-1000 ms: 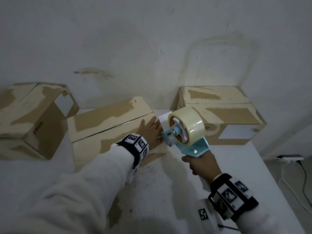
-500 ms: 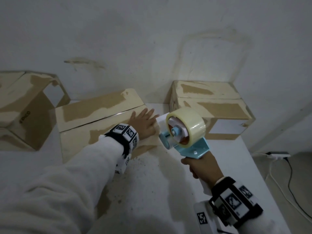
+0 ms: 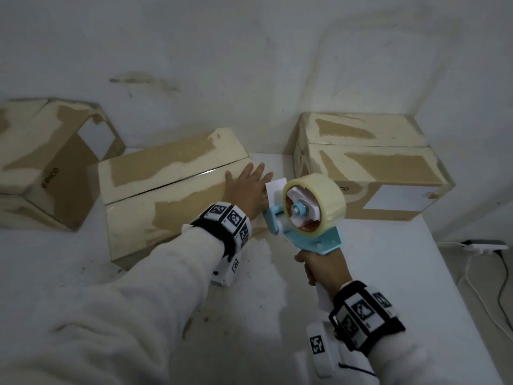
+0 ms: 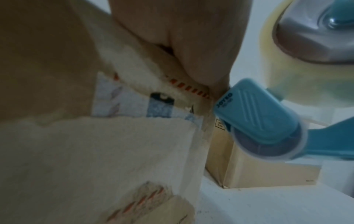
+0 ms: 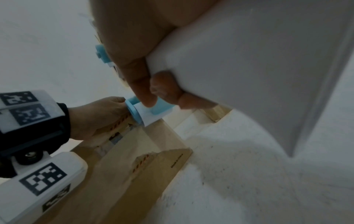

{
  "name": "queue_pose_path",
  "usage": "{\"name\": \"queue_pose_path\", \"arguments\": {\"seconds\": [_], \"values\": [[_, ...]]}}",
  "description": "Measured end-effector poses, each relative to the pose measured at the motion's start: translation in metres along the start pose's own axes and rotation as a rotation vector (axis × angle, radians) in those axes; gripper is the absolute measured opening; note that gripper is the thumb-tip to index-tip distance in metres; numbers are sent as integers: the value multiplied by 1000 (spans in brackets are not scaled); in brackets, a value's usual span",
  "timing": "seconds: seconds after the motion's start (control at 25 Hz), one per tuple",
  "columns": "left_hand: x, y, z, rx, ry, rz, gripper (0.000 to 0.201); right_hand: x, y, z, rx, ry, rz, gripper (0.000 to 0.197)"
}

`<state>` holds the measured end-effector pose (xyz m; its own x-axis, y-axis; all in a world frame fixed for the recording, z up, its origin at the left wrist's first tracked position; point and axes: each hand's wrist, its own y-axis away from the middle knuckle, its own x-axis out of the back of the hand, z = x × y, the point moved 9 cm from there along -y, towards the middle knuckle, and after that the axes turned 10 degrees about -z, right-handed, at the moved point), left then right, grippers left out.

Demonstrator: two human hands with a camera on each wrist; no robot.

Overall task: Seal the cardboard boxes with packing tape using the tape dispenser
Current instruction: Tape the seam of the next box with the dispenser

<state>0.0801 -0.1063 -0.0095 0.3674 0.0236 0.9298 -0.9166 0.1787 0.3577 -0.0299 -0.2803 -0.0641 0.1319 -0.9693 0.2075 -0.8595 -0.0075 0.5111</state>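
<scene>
A closed cardboard box (image 3: 166,195) with torn paper patches lies in the middle of the white table (image 3: 388,273). My left hand (image 3: 247,187) lies flat on its right end, fingers straight, pressing the top flaps; from the left wrist view the palm (image 4: 191,37) rests over the box's top edge. My right hand (image 3: 324,266) grips the white handle (image 5: 249,60) of a light blue tape dispenser (image 3: 308,215) carrying a roll of clear tape (image 3: 327,195). The dispenser's front roller (image 4: 268,134) sits right beside the box's right end, next to my left hand.
A second box (image 3: 372,168) stands at the back right against the wall. A third box (image 3: 47,162) sits tilted at the far left. Beyond the table's right edge, a power strip and cables (image 3: 483,245) lie on the floor.
The view has shifted slightly. Both hands keep their places: the left stays flat on the box end, the right holds the dispenser close beside it.
</scene>
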Motion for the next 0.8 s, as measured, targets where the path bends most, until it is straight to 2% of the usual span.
{"name": "queue_pose_path", "arguments": {"seconds": [0.32,0.68,0.8], "values": [[2,1,1,-6,6,13,61,-9,-11,9,-2,-118,-73,33],[1,1,2,-5,-21,4,67,-5,-11,34,-122,-242,-116,25],[2,2,1,-18,-52,16,74,22,-10,38,-65,-29,-77,28]]}}
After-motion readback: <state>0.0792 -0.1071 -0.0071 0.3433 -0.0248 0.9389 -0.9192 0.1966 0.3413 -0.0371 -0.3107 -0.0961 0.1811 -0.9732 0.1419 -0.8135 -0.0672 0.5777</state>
